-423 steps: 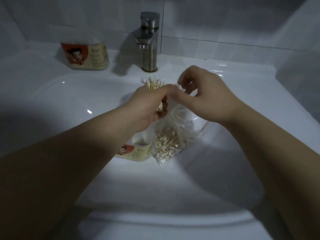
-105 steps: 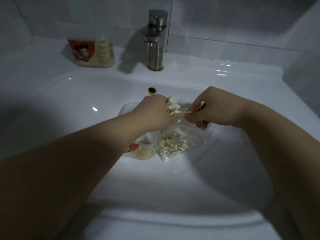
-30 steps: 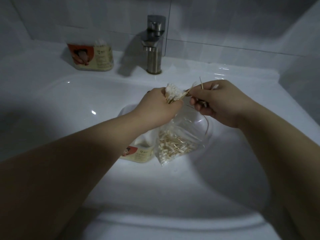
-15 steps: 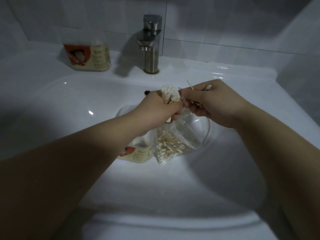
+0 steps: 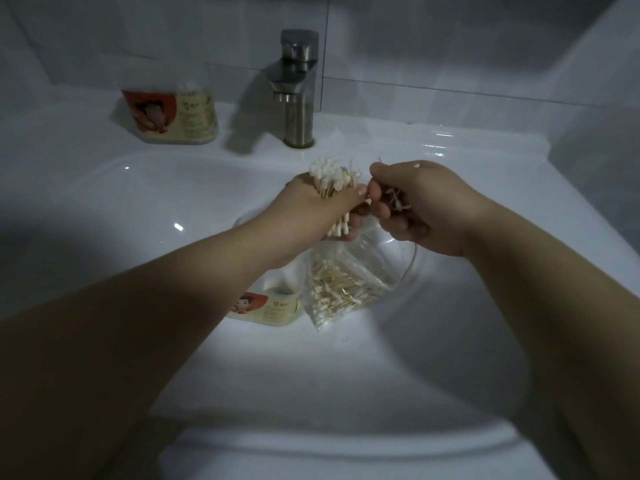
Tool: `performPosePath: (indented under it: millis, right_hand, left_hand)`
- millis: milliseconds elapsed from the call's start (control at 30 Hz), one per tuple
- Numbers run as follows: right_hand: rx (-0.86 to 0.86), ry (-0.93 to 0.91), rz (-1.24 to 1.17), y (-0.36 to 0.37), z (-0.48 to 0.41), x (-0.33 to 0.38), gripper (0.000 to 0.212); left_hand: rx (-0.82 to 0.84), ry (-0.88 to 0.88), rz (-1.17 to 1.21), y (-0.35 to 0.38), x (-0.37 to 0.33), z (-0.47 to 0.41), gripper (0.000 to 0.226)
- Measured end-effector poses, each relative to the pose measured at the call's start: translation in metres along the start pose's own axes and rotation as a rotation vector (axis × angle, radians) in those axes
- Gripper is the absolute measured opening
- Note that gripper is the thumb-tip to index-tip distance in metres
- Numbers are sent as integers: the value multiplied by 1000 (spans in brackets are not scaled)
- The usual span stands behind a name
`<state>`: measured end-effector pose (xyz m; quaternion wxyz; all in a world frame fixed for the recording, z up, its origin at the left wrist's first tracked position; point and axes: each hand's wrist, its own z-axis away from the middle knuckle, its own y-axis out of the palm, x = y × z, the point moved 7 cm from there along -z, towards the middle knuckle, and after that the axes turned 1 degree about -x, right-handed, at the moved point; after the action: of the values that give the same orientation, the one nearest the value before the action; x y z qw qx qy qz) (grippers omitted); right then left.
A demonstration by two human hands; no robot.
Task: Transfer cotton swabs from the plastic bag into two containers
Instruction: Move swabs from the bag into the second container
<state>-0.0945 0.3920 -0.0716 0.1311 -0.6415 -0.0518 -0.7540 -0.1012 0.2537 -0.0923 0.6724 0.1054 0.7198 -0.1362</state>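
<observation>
Hold light, snappable cotton swabs (image 5: 331, 176) mid-stem, not by soft tips — left-hand grip (image 5: 311, 211) clasping a bundle, right-hand grip (image 5: 427, 206) pinching a few.

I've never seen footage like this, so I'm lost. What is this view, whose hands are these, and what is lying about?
There is no machine: one camera, worn on a person's head, looks down at their bare hands over a white sink. The left hand grips a bundle of cotton swabs; the right hand pinches a few loose swabs. In the basin lie a clear plastic bag of swabs and a labelled container beside it. A second container stands on the ledge near the tap.
</observation>
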Motion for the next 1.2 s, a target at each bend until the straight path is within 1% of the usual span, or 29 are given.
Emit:
performPosePath:
  millis: [33,100,233,267,367,467,567,600,667,767,867,933,1000,1100,1200]
  right_hand:
    - [-24,-2,1,-2,0,1,43]
    - [-92,-16,26,-8,-1,2,40]
    - [-226,-37,140,-20,-1,1,41]
    - [-237,-38,170,-20,0,1,40]
    - [-206,-37,198,-15,0,0,36]
    - [-163,-36,208,-7,-1,-1,34]
    - [-129,-39,239,0,0,-2,39]
    - [-117,-39,243,2,0,-2,38]
    - [-85,-45,244,9,2,-1,34]
    - [-64,-40,269,15,2,-2,45]
    - [-54,-22,292,14,2,-3,42]
    - [-83,-1,263,8,1,-3,40]
    - [-120,27,187,1,0,-4,47]
    - [-143,76,-11,-3,0,-5,53]
    - [-151,74,-276,-2,0,-2,38]
  left_hand:
    - [-11,-2,-6,0,0,0,22]
    - [-49,-11,-44,-1,1,-2,18]
    - [-112,1,-48,-9,0,-4,11]
    - [-136,5,-41,-12,-1,-5,14]
    - [-172,-28,0,-15,0,-5,18]
    - [-105,-72,81,-6,2,-3,12]
    - [-53,-84,134,0,3,-1,6]
    - [-53,-80,134,0,2,0,3]
    - [-60,-70,119,-1,-1,1,7]
    - [-45,-60,72,0,-3,1,9]
    - [-54,-80,22,1,-1,1,16]
    - [-95,-84,21,0,-1,1,18]
    - [-115,-62,-2,-1,-3,2,14]
    - [-154,-30,-27,-6,-6,3,18]
    - [-176,-23,-9,-8,-7,3,17]
